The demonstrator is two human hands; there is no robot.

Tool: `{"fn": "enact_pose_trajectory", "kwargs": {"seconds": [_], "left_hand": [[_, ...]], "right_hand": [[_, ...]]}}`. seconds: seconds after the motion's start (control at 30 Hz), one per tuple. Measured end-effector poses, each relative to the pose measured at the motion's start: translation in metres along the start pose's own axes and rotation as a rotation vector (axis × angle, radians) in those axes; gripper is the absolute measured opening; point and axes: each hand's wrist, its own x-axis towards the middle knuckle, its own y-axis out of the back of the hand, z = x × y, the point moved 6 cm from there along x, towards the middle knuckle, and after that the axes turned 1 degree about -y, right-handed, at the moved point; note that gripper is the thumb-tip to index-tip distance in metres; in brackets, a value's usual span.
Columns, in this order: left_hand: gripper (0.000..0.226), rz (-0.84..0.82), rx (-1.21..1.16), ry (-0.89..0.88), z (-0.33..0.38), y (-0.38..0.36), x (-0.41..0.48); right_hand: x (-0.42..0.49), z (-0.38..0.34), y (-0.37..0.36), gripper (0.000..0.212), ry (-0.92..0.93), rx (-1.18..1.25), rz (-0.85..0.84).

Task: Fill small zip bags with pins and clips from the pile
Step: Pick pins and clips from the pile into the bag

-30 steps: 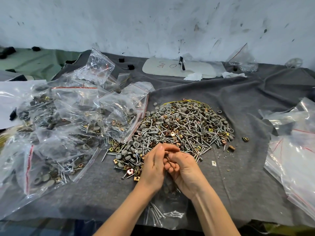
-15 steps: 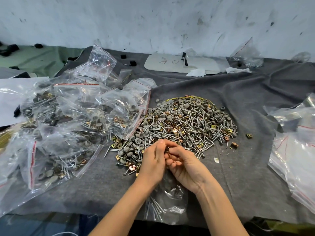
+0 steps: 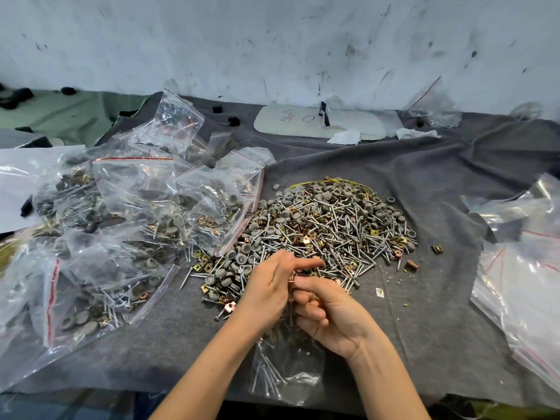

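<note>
Head view: left hand (image 3: 268, 287) and right hand (image 3: 335, 316) together over zip bag (image 3: 286, 378); right pinching, apparently, a copper clip (image 3: 291, 278); left's grip unclear; pile (image 3: 328, 225) beyond

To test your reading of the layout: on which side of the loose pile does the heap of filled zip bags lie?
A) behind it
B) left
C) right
B: the filled bags lie left of the pile; only empty-looking bags lie on its right.

Single head-worn wide-angle camera, facing forward and down.
Sits close above left hand (image 3: 268, 286) and right hand (image 3: 331, 316), low centre; beyond them wrinkled grey felt cloth (image 3: 424, 165), then scuffed white wall (image 3: 272, 40).
</note>
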Motion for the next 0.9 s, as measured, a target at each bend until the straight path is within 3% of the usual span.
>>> {"fn": "enact_pose_trajectory", "kwargs": {"seconds": [0.17,0.33,0.47,0.67,0.73,0.8,0.9], "left_hand": [[0.047,0.02,-0.01,0.004,-0.002,0.004,0.001],[0.05,0.067,-0.062,0.029,-0.009,0.0,-0.004],[0.038,0.227,0.031,0.055,-0.012,-0.002,-0.006],[0.021,0.199,0.359,-0.075,-0.011,-0.002,-0.011],[0.02,0.149,0.425,-0.08,-0.013,-0.003,-0.013],[0.02,0.115,0.48,-0.105,-0.012,-0.004,-0.015],[0.02,0.092,0.501,-0.146,-0.006,-0.008,-0.019]], "right_hand": [[-0.005,-0.001,-0.01,0.017,0.016,0.198,-0.082],[-0.004,-0.002,-0.01,0.009,0.077,0.183,0.062],[0.004,-0.008,0.001,0.025,0.09,0.077,0.162],[-0.016,-0.033,0.052,0.024,0.237,-0.301,0.411],[-0.034,-0.057,0.076,0.023,0.382,-0.497,0.612],[-0.049,-0.079,0.091,0.018,0.481,-0.838,0.834],[-0.044,-0.082,0.082,0.015,0.504,-1.192,0.818]]}}
